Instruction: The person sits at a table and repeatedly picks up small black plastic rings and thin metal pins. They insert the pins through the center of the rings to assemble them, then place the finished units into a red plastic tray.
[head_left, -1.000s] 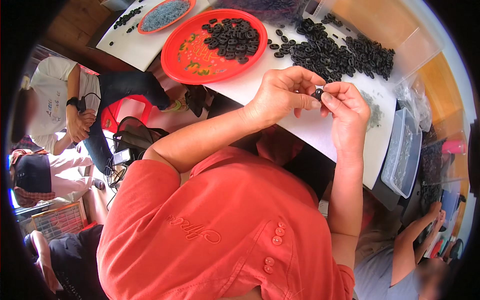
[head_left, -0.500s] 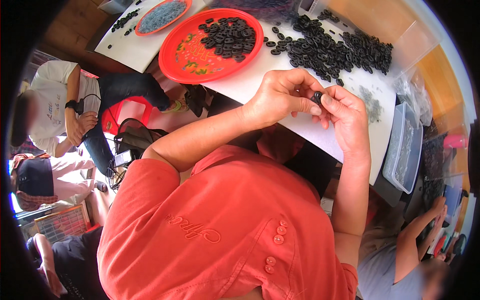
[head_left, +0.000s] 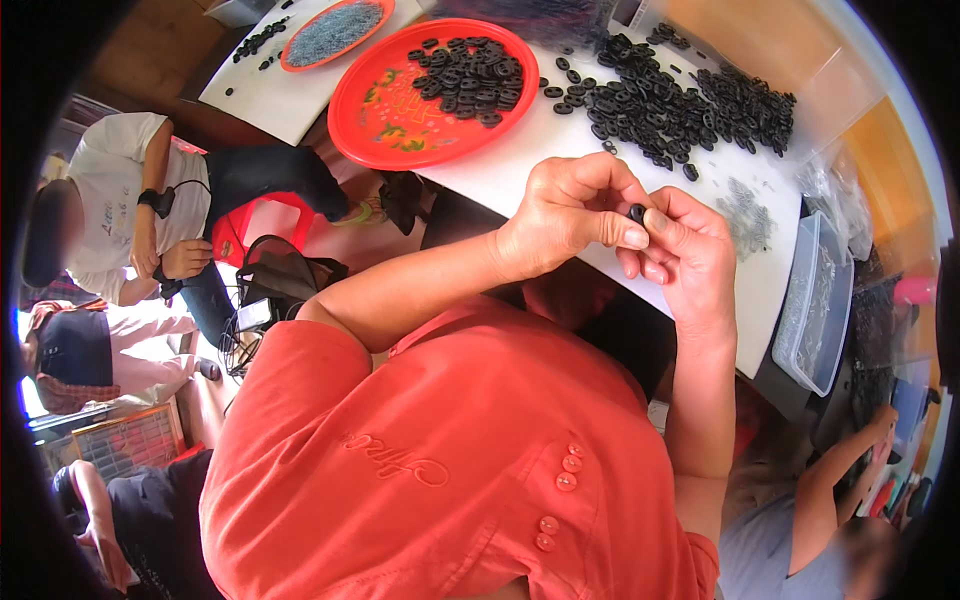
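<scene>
Two bare hands meet over the table edge, the left hand (head_left: 580, 215) and the right hand (head_left: 695, 245), each with thumb and forefinger pinched almost together on one small, rounded black part (head_left: 637, 213); the other fingers curl loosely; just beyond the fingertips lies one heap of black oval pieces (head_left: 660, 105), too many to count; the smooth white tabletop (head_left: 490, 172) spreads beyond and to either side of the fingers, and four other people are in the room, three far to the left and one to the right; of containers, one round red patterned tray (head_left: 365, 140) stands left of and beyond the fingers, a pile of black oval pieces on it; farther left, one smaller orange-red plate (head_left: 289, 63) holds fine blue-grey bits; right of the fingers are one scatter of small clear pieces (head_left: 748, 220) and one clear rectangular plastic box (head_left: 805, 378) with similar pieces inside.
</scene>
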